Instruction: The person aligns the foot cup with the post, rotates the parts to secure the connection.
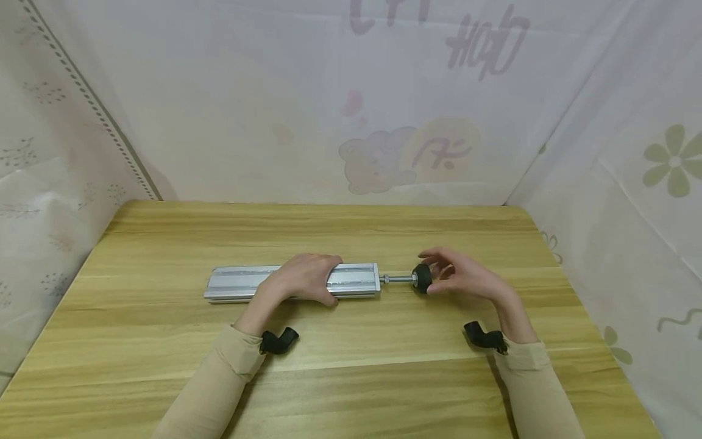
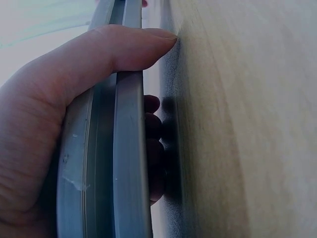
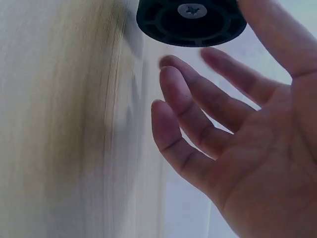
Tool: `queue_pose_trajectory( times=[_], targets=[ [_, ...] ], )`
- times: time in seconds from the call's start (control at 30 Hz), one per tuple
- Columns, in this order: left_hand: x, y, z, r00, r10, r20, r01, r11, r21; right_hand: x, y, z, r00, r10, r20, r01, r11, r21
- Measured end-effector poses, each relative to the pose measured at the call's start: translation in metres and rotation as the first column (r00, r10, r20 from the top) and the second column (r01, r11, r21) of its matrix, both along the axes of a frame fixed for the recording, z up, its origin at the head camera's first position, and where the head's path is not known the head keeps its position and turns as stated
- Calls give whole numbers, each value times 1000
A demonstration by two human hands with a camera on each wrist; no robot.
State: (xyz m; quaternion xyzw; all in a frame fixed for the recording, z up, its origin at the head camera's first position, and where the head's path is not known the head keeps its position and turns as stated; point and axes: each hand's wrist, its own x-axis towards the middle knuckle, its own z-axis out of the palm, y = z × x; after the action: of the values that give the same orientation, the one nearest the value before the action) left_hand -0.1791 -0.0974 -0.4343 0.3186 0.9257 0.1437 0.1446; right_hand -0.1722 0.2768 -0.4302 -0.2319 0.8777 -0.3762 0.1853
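A silver aluminium profile [image 1: 236, 281] lies lengthwise across the wooden table. From its right end a threaded rod [image 1: 401, 278] with a nut sticks out, carrying a round black levelling foot [image 1: 422, 278]. My left hand [image 1: 307, 277] grips the profile near its middle; in the left wrist view the thumb [image 2: 133, 47] crosses one side and fingertips show beyond the edge. Around the levelling foot hovers my right hand [image 1: 466, 277], fingers loosely bent and spread. The right wrist view shows the foot's ribbed underside [image 3: 193, 29] with a central screw; the thumb is at its rim, the other fingers appear apart from it.
The wood-grain table [image 1: 351, 390] extends on all sides of the profile. Pale printed cloth [image 1: 247, 110] hangs behind and on both sides. A black wrist device [image 1: 280, 340] is worn on the left sleeve, and another black device [image 1: 482, 336] on the right one.
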Motion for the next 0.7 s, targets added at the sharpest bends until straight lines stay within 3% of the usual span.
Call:
queue_pose_trajectory(
  times=[0.17,0.7],
  targets=[
    [0,-1,0,1000,0,4,0,1000,2,1,-6,-1,999,-17,32,19,998,-57],
    [-1,-1,-1,1000,1,-6,-1,1000,5,1,-5,-5,997,-53,-63,53,999,-2]
  ],
)
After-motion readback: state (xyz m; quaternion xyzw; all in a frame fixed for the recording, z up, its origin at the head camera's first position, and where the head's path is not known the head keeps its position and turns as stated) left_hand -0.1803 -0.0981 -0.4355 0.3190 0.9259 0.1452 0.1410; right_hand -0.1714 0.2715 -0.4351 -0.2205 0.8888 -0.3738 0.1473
